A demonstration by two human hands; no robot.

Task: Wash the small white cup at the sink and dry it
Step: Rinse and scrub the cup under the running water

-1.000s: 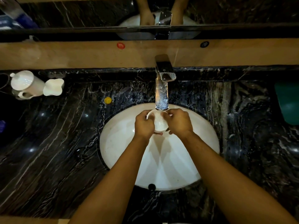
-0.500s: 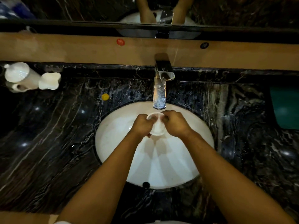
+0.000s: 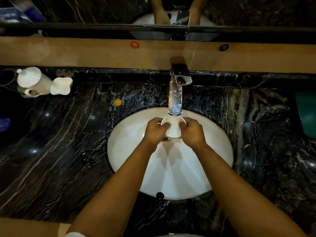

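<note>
raised a little since half a second earlier and brought right up under the stream: small white cup (image 3: 173, 128), tipped with its rim away from the camera and its base toward it. left to right: white lidded pot (image 3: 32, 81) and white scalloped dish (image 3: 61, 86), just beside each other at far left of the dark marble counter (image 3: 51, 151); small yellow cap (image 3: 117, 102) on the counter near the basin's left rim; white oval sink (image 3: 123, 142) set into the counter. left hand (image 3: 154, 131) curled round the cup's left side, fingers wrapped onto its wall. cup held between both hands above the basin, directly below the running water (image 3: 174, 103) from the chrome faucet (image 3: 180, 74). right hand (image 3: 192, 132) curled round the cup's right side, thumb near the rim. green object (image 3: 307, 115) at far right edge, cropped and unidentifiable.
</note>
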